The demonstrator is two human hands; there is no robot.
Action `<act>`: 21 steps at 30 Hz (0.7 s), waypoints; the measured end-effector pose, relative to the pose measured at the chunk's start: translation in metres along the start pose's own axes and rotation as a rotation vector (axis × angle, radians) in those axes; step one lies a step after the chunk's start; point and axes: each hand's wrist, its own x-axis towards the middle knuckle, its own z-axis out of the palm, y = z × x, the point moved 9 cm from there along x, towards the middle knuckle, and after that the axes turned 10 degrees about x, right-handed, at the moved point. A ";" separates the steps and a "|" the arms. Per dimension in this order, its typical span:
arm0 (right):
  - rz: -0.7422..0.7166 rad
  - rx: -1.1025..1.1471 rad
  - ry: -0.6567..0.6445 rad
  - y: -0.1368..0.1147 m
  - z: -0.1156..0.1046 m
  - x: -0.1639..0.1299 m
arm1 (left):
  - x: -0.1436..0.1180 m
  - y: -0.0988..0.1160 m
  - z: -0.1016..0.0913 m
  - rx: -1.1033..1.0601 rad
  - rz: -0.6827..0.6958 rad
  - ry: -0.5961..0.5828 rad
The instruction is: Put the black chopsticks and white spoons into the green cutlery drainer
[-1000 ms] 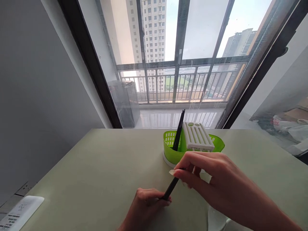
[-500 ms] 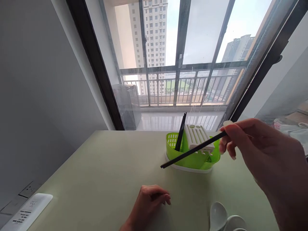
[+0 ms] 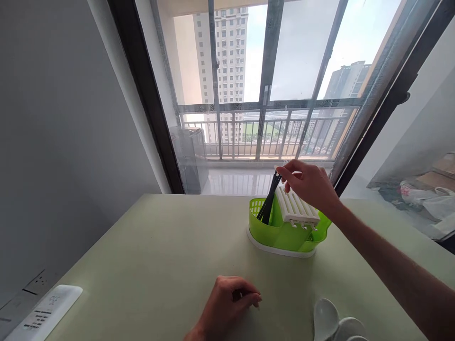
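My right hand (image 3: pixel 304 182) is closed in a pinch at the upper end of black chopsticks (image 3: pixel 268 203). Their lower ends stand in the left compartment of a green utensil basket (image 3: pixel 275 238), tilted to the right among other black chopsticks; I cannot tell how many are in the pinch. A white slotted rack (image 3: pixel 297 207) with small hooks spans the basket's middle, just below the hand. My left hand (image 3: pixel 232 303) rests on the table in front of the basket, fingers curled together with nothing visible in them.
White spoons (image 3: pixel 326 316) lie together at the table's near edge, right of my left hand. On the left edge sits a white remote-like device (image 3: pixel 53 312). The pale table (image 3: pixel 159 255) reaches toward a large window, with a grey wall (image 3: pixel 67 142) at left.
My right hand has moved left and away from me to the basket. The chopsticks it held out in front now stand inside the left compartment. The left hand has barely shifted.
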 end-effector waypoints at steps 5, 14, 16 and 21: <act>0.004 -0.042 -0.124 0.017 0.031 0.011 | 0.000 -0.003 0.003 0.006 -0.001 -0.014; -0.094 -0.088 0.055 -0.006 0.006 0.007 | -0.001 -0.004 0.004 0.044 -0.005 -0.023; -0.144 -0.043 0.044 -0.022 -0.002 -0.009 | -0.001 -0.005 0.005 0.057 0.003 -0.023; -0.457 -0.118 -0.235 -0.060 0.002 -0.085 | -0.001 -0.003 0.006 0.086 0.043 -0.028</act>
